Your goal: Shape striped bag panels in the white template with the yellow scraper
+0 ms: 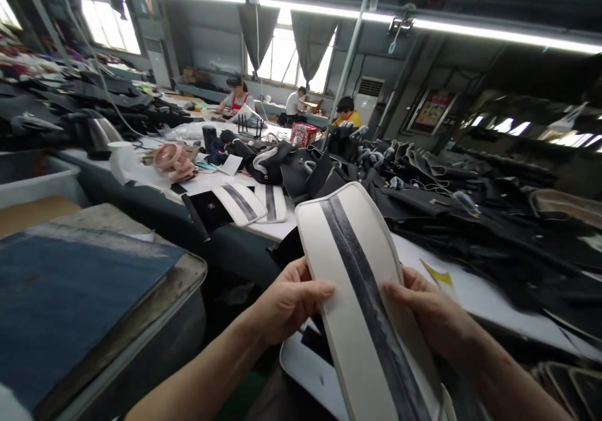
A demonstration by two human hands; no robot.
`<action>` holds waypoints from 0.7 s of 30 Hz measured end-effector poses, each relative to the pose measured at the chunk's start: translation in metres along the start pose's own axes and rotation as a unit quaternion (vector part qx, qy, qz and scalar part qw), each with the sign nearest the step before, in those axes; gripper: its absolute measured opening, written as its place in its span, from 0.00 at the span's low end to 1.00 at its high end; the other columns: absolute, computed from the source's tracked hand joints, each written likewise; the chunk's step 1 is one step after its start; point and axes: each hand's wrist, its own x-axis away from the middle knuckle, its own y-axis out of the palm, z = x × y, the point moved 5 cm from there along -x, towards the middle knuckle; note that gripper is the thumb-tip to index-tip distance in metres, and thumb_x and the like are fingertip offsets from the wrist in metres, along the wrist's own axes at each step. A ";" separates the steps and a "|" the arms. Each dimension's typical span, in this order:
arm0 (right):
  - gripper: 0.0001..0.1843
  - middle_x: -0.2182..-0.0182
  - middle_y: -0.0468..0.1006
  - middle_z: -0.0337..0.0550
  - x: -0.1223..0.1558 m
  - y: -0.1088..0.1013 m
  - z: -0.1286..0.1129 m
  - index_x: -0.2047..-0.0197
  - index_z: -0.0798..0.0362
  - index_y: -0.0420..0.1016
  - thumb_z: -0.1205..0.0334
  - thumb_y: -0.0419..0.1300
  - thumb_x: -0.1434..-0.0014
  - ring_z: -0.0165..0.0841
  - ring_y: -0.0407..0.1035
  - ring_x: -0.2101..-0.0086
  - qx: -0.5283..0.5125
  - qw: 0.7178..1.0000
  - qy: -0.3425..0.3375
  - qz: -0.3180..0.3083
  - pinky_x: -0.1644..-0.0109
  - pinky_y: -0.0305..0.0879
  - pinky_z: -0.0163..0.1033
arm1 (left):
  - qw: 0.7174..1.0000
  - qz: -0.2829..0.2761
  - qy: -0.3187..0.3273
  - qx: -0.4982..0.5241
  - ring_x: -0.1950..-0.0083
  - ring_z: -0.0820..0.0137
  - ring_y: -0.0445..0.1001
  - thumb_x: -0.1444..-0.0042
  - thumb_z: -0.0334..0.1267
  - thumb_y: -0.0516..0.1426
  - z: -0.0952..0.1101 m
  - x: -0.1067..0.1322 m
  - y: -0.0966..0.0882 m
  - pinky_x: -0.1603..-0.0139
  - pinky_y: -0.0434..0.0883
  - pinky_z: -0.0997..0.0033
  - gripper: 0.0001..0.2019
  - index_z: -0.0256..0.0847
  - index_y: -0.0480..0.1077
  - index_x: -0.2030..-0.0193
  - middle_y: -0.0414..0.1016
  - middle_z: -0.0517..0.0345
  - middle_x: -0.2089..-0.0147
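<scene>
A long cream panel [310, 245] with a rounded top end, piped edges and a dark grey strip down its middle is tilted up in front of me. My left hand [296, 295] pinches its left edge, thumb on the face and fingers behind. On the opposite edge, my right hand [418, 302] grips it the same way. The panel's lower end runs out of the bottom of the view. Beneath it, partly hidden, is a pale piece [310, 371] with a dark patch. Two similar striped panels [239, 204] lie on the white table beyond, beside a black piece [211, 211].
Dark bag pieces [451, 220] are heaped along the white table [475, 289]. A pink fan [174, 160] and a steel kettle [96, 132] stand at the left. A blue-topped bin [79, 295] is near my left side. Several people [239, 98] sit farther back.
</scene>
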 end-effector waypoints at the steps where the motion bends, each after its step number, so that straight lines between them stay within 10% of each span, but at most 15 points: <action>1: 0.21 0.66 0.82 0.46 0.007 -0.002 0.005 0.50 0.51 0.77 0.54 0.70 0.46 0.34 0.77 0.71 -0.018 1.000 -0.008 0.004 0.66 0.75 0.37 | 1.000 -0.013 -0.003 0.014 0.62 0.63 0.80 0.55 0.32 0.68 -0.006 0.000 0.006 0.59 0.76 0.68 0.18 0.38 0.76 0.55 0.81 0.47 0.58; 11: 0.16 0.66 0.82 0.46 0.053 -0.011 0.023 0.55 0.52 0.79 0.54 0.69 0.44 0.33 0.77 0.70 -0.036 0.993 -0.076 0.085 0.64 0.73 0.36 | 0.997 0.007 -0.014 -0.076 0.59 0.59 0.80 0.48 0.56 0.64 -0.052 0.012 0.032 0.58 0.76 0.66 0.24 0.39 0.78 0.54 0.81 0.46 0.59; 21: 0.30 0.62 0.81 0.49 0.090 0.016 -0.002 0.52 0.55 0.79 0.46 0.73 0.54 0.43 0.76 0.58 0.097 0.993 -0.058 -0.035 0.56 0.73 0.41 | 0.975 -0.075 -0.051 -0.201 0.59 0.62 0.80 0.49 0.41 0.67 -0.035 0.020 0.076 0.59 0.75 0.72 0.16 0.38 0.79 0.54 0.82 0.49 0.60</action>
